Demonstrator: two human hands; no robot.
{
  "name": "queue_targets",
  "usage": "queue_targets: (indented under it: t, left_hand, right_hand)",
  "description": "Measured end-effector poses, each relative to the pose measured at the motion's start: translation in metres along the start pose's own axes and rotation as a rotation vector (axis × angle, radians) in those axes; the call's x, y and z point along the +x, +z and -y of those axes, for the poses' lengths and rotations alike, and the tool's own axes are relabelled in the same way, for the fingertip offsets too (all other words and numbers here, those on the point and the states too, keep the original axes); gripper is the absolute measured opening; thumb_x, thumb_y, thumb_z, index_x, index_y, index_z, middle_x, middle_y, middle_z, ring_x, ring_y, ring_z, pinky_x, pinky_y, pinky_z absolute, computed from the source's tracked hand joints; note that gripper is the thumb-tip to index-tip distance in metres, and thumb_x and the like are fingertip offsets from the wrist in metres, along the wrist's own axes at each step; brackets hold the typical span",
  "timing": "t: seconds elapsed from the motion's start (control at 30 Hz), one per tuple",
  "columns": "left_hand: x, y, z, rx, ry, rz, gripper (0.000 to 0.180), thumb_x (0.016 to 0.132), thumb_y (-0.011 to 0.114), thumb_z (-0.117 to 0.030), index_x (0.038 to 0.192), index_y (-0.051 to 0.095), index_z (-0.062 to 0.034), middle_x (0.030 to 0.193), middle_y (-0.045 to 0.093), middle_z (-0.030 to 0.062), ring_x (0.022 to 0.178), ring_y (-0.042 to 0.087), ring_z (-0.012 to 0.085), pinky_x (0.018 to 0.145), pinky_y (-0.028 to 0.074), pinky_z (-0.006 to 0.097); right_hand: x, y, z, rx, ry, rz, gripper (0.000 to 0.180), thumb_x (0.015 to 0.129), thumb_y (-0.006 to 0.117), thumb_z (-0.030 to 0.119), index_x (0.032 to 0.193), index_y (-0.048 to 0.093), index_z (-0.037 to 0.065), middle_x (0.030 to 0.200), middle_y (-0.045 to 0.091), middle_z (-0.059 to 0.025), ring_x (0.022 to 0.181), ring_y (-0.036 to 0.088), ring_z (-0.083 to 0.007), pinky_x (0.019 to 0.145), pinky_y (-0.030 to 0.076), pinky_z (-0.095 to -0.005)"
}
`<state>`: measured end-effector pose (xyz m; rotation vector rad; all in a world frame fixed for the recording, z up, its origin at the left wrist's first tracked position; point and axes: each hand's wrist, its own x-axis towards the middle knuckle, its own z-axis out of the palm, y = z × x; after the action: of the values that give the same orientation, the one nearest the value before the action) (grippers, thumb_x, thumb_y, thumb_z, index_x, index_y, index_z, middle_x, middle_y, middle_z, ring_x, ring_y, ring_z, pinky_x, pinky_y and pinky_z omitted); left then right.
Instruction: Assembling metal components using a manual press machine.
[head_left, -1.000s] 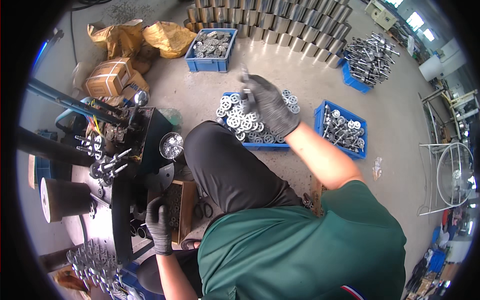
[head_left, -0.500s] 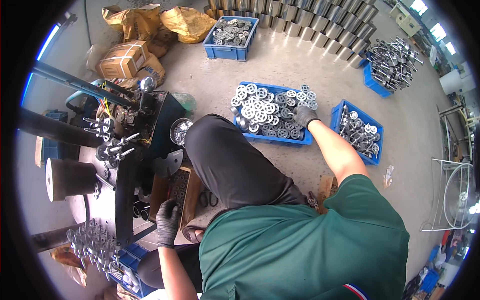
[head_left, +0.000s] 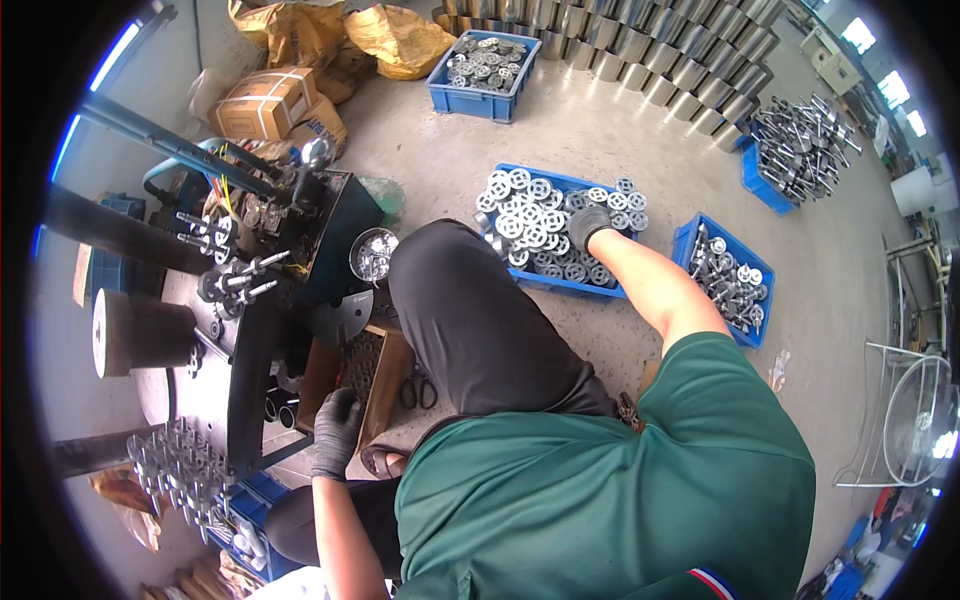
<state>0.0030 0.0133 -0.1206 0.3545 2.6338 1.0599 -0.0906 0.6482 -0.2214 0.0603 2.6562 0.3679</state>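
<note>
Since half a second ago, the right hand (head_left: pixel 590 226) has shifted left over the heap of spoked metal discs (head_left: pixel 530 212), from the right part of their blue tray (head_left: pixel 575 288) nearer its middle. Its gloved fingers now point down into the heap; the back of the hand hides the tips, so I cannot tell whether they are spread or pinching a disc. The discs lie against and around these fingers, most of them to the left and in front, a few to the right, nearly filling the tray.

The left hand (head_left: pixel 337 425), gloved too, is well apart from the discs, just beside the wooden box (head_left: pixel 388 395). Its fingers are bent and close together; whether they hold anything, I cannot tell. Small rings (head_left: pixel 360 365) lie in that box, and black-handled scissors (head_left: pixel 420 392) lie to its right.

Farther out, a second blue tray (head_left: pixel 748 337) of wheeled shafts (head_left: pixel 733 287) sits to the right of the discs. A round bowl (head_left: pixel 372 255) of small shiny parts stands beyond the wooden box, near the knee. To the left, upright parts (head_left: pixel 180 470) crowd the near end of the worktop (head_left: pixel 203 400).
</note>
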Motion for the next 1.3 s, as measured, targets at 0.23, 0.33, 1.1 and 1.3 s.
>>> queue_targets:
  t: [0.23,0.33,1.1,1.3]
  left_hand:
    - [-0.003,-0.005,-0.008,0.035,-0.003,-0.03,0.022,0.09,0.068,-0.008,0.11,0.065,0.0012,0.101,0.066,0.0194,0.095,0.067,0.0346,0.087,0.053,0.04]
    - [-0.009,-0.004,0.004,0.018,-0.038,-0.027,0.023,0.09,0.068,-0.009,0.111,0.065,0.0007,0.102,0.067,0.0198,0.096,0.067,0.0352,0.087,0.053,0.04]
    - [-0.006,-0.009,-0.033,0.147,0.008,0.015,0.031,0.089,0.069,-0.018,0.116,0.067,-0.0039,0.108,0.068,0.0212,0.104,0.065,0.0402,0.09,0.053,0.047]
    - [-0.015,-0.02,-0.052,0.101,0.098,-0.051,0.031,0.09,0.07,-0.023,0.116,0.068,-0.0062,0.11,0.068,0.0191,0.104,0.066,0.0378,0.089,0.054,0.046]
  right_hand:
    - [-0.028,-0.03,-0.003,0.155,0.109,0.072,0.038,0.078,0.063,0.03,0.102,0.078,0.006,0.104,0.075,-0.0218,0.099,0.073,-0.0343,0.085,0.057,-0.0467]
    - [-0.033,-0.039,-0.004,0.118,0.049,0.068,0.042,0.074,0.068,0.038,0.1,0.079,0.006,0.1,0.075,-0.0212,0.095,0.074,-0.0337,0.084,0.058,-0.0452]
    - [-0.108,0.088,0.02,1.662,0.353,-0.353,0.043,0.096,0.055,0.052,0.088,0.065,0.011,0.072,0.062,-0.0049,0.063,0.06,-0.0234,0.059,0.049,-0.0375]
    - [-0.17,-0.075,0.051,2.429,-0.005,-0.147,0.037,0.097,0.059,0.044,0.114,0.058,0.011,0.085,0.062,-0.006,0.066,0.058,-0.0196,0.05,0.044,-0.0288]
